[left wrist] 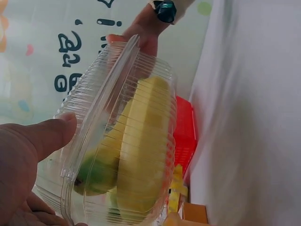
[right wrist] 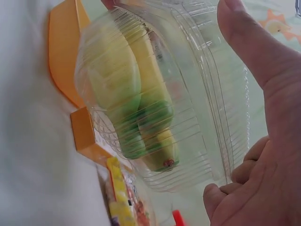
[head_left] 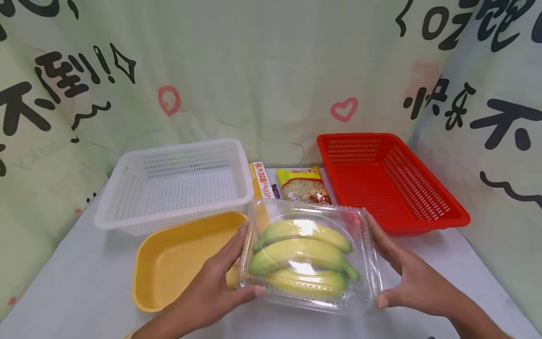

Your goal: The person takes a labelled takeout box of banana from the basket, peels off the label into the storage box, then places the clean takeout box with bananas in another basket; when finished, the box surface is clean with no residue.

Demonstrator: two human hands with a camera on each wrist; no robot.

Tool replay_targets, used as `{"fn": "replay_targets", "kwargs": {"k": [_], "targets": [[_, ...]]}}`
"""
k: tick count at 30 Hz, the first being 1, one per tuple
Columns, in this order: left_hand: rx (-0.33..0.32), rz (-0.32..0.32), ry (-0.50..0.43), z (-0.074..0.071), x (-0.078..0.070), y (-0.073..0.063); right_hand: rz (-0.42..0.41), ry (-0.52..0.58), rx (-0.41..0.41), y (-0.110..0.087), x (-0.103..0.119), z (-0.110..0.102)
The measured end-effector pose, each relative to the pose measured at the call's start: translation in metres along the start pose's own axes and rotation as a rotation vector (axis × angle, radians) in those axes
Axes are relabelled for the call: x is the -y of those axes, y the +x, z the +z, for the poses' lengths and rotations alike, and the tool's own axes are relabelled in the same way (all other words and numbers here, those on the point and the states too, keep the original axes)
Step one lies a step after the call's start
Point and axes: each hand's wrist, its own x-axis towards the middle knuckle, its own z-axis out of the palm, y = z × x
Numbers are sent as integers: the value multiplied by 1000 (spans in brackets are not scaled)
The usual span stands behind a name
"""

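Note:
Both hands hold a clear plastic clamshell container (head_left: 360,235) up in front of me, above the white table. Its lid is down, and several yellow-green bananas (head_left: 298,254) lie inside. My left hand (head_left: 207,287) grips the left side, thumb at the near corner and fingers along the edge. On the opposite side my right hand (head_left: 417,282) grips the container between thumb and fingers. The left wrist view shows the container (left wrist: 94,117) tilted, with the left thumb (left wrist: 51,136) against its rim. In the right wrist view, the right fingers (right wrist: 244,172) are bent at its edge.
A white perforated basket (head_left: 127,188) stands at the back left, with a yellow basin (head_left: 158,268) in front. At the back right is a red basket (head_left: 427,188). Between the baskets lie a pasta box (head_left: 262,179) and a yellow-topped food packet (head_left: 302,183). A printed curtain (head_left: 262,84) surrounds the table.

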Motion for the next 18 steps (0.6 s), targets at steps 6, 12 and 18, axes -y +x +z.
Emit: {"fn": "replay_targets", "kwargs": {"k": [6,12,18], "targets": [[-27,8,51,-11,-1,3,23,17,-26,12,9,0],[-54,-2,54,-21,-2,5,-29,110,-4,25,12,1],[-70,-22,-8,-31,-1,8,-69,159,-5,39,13,3]]}}
